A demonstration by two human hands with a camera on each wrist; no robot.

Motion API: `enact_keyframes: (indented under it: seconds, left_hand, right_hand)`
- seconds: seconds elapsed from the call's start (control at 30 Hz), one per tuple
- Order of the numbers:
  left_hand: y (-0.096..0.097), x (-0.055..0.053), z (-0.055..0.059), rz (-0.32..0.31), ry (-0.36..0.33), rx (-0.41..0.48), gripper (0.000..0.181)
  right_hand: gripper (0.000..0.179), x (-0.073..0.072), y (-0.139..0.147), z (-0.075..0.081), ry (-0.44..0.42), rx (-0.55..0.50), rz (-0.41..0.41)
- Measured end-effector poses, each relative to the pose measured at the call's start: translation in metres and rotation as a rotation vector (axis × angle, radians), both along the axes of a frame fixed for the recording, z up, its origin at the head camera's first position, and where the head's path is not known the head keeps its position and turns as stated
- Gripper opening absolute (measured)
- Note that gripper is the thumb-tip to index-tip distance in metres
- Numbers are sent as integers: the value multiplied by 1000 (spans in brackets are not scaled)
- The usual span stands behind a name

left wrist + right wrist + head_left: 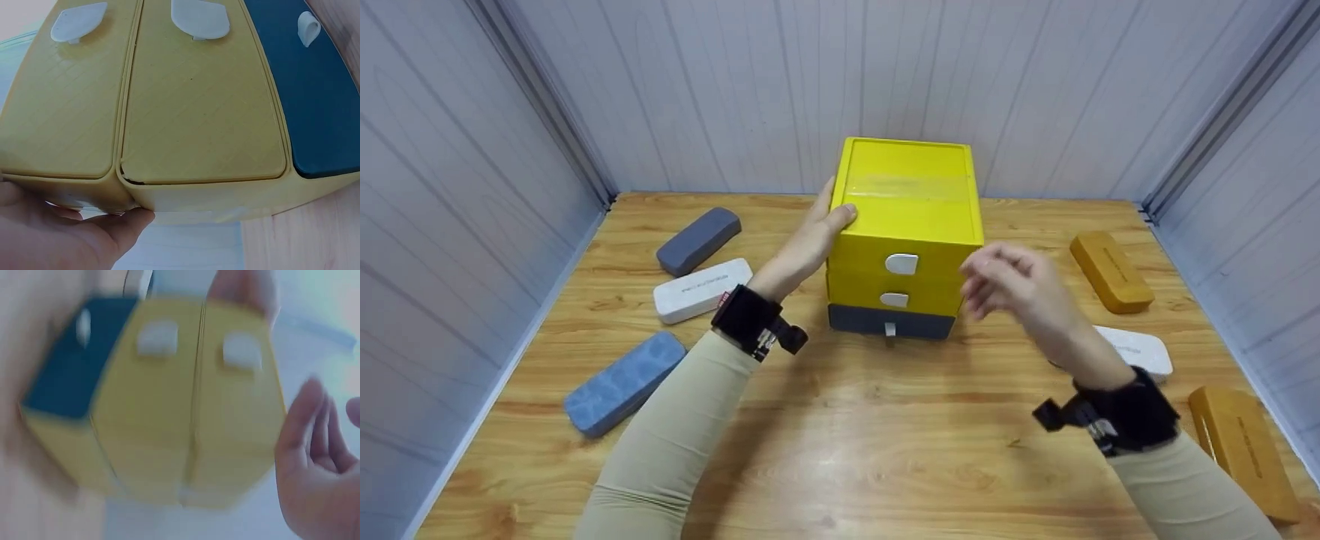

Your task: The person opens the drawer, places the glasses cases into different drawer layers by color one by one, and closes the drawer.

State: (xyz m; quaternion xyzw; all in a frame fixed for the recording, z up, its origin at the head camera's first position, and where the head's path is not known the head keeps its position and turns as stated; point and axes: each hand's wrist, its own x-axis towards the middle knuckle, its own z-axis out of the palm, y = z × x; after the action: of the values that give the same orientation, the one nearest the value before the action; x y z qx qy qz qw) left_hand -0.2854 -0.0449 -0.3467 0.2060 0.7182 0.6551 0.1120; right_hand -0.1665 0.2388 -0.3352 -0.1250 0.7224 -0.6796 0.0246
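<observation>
A yellow box of stacked drawers (911, 217) stands on the wooden table, with clear tape across its top. Its two yellow fronts carry white tabs, the upper tab (901, 264) and the lower tab (894, 300). At the bottom is a dark blue-grey drawer (855, 321) with a small light pull loop. All the drawers look closed. My left hand (808, 238) rests against the box's left side, thumb over the top edge, fingers along the side wall. Beside the right front edge, my right hand (1011, 285) is loosely curled with nothing in it.
On the left lie a grey glasses case (700, 240), a white one and a blue one (626, 382). To the right are a mustard case (1111, 271), a white case (1144, 351) partly behind my right wrist, and another mustard case (1245, 454). Panel walls (735, 90) enclose the table.
</observation>
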Motion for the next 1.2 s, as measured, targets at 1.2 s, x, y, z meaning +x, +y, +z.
enact_keyframes:
  seconds: [1.2]
  left_hand:
    - [-4,1,6,94,-81,-140,77]
  right_hand:
    - [60,-43,-42,-45,-493,-298,64]
